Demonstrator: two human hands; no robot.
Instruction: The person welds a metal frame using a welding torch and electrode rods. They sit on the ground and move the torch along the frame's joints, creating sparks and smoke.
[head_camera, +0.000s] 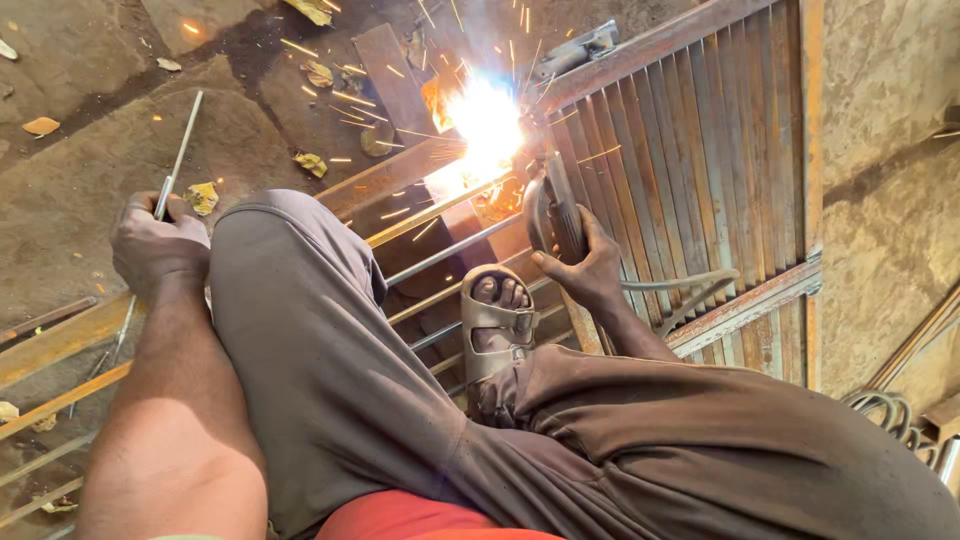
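One slatted metal gate lies flat on the ground under me, its frame rusty. My two knees in grey trousers rise over it, and my one visible foot in a sandal rests on the thin bars. My right hand is closed around one electrode holder, whose tip burns in a white arc against the frame. My left hand grips one spare welding rod, pointing up and away. A few dry leaves lie on the dirt.

We see a dark electrode holder upright against the slatted metal gate, sparking brightly; a thin welding rod slants upward at left.
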